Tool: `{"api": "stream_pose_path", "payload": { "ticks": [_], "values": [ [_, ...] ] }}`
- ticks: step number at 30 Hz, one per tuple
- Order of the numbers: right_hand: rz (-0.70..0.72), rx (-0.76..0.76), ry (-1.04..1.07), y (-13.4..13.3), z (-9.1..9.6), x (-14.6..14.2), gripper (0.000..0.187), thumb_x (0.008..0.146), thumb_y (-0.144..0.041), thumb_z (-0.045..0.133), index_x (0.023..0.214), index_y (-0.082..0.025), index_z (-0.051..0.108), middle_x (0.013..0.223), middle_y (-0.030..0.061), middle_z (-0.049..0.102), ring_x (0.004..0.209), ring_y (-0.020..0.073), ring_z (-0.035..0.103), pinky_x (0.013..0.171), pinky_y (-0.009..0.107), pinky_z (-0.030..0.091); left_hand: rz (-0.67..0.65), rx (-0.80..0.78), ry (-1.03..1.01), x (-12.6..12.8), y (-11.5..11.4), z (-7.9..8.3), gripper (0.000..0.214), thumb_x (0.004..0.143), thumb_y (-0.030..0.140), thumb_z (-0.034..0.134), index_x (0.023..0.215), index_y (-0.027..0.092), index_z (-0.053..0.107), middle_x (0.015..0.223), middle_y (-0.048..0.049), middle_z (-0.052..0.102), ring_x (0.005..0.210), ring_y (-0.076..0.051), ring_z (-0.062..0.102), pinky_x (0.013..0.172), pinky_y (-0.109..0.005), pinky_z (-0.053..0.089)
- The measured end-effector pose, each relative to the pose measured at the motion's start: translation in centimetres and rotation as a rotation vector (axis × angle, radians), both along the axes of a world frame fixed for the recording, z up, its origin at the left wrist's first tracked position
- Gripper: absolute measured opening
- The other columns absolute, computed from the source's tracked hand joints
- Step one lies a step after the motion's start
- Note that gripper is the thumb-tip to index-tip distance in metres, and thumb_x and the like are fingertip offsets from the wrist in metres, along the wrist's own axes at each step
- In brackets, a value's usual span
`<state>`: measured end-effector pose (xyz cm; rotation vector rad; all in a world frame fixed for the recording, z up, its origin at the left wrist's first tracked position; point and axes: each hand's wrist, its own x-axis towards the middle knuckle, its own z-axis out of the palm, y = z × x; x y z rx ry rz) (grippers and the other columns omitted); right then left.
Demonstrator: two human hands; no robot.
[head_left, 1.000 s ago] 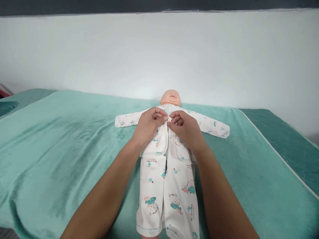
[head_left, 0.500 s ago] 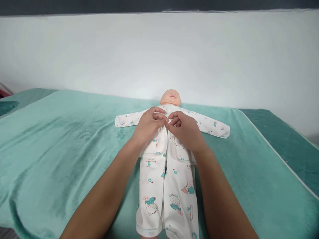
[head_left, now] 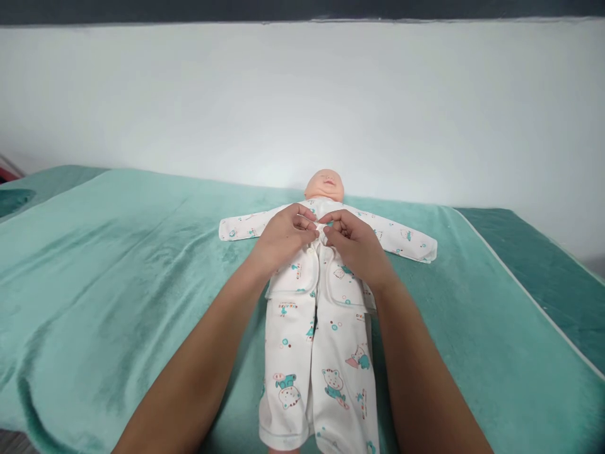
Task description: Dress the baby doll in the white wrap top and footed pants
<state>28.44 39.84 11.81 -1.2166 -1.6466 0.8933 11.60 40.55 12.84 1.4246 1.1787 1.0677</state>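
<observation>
A baby doll (head_left: 325, 185) lies on its back, its head toward the wall and its arms stretched out sideways. It wears a white baby shirt (head_left: 297, 275) printed with small coloured figures, whose lower front edges hang apart. Matching white trousers (head_left: 288, 353) cover its legs. At the chest, my left hand (head_left: 289, 234) pinches the shirt's front between thumb and fingers. Facing it, my right hand (head_left: 353, 239) has curled fingers closed on the shirt front too. Between the fingertips a bit of white cloth shows; any fastener there is too small to make out.
A light green plush blanket (head_left: 118, 284) lies under the doll, with creases on the left. Darker green cloth (head_left: 534, 271) shows at the right. Behind the doll's head rises a white wall (head_left: 302, 101) with a dark band along its top.
My right thumb and fingertips have drawn slightly to the right, away from my left fingertips, so more white cloth shows between the hands. The doll lies nearly as before.
</observation>
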Motion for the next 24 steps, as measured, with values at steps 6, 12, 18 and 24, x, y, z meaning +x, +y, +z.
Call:
{"api": "stream_pose_path", "payload": {
  "ticks": [6,12,18,24],
  "values": [
    [-0.074,0.074,0.02,0.4,-0.6,-0.3,0.013,0.085,-0.023,0.054,0.092,-0.024,0.066,0.058,-0.0076,0.048,0.061,0.013,0.053,0.063,0.028,0.041,0.024,-0.014,-0.051,0.1,0.3,-0.2,0.022,0.065,0.013,0.07,0.083,0.022,0.061,0.078,0.0014,0.063,0.059,-0.01,0.05,0.053,-0.025,0.034],
    [-0.111,0.079,0.078,0.4,-0.8,-0.4,0.014,0.083,-0.021,0.056,0.092,-0.023,0.067,0.056,-0.0085,0.044,0.059,0.0124,0.053,0.062,0.027,0.041,-0.025,0.037,-0.072,0.2,0.2,-0.5,0.019,0.068,0.014,0.067,0.086,0.02,0.061,0.084,0.0008,0.062,0.07,-0.01,0.053,0.062,-0.024,0.038],
    [-0.139,-0.005,0.17,0.2,-0.2,0.0,0.016,0.084,-0.025,0.057,0.096,-0.023,0.067,0.061,-0.0062,0.057,0.054,0.0109,0.044,0.052,0.025,0.035,-0.088,0.125,0.093,-0.8,0.3,-0.3,0.017,0.08,0.023,0.064,0.095,0.02,0.07,0.081,0.0011,0.06,0.073,-0.011,0.052,0.066,-0.025,0.04],
    [-0.201,-0.09,-0.227,-1.4,2.5,0.7,0.036,0.09,-0.051,0.057,0.069,-0.023,0.053,0.064,-0.0011,0.062,0.058,0.0136,0.049,0.054,0.029,0.035,-0.202,0.114,0.253,-3.0,-0.3,0.7,0.017,0.085,0.035,0.067,0.089,0.02,0.073,0.092,-0.0026,0.067,0.081,-0.015,0.055,0.07,-0.027,0.042]
  ]
}}
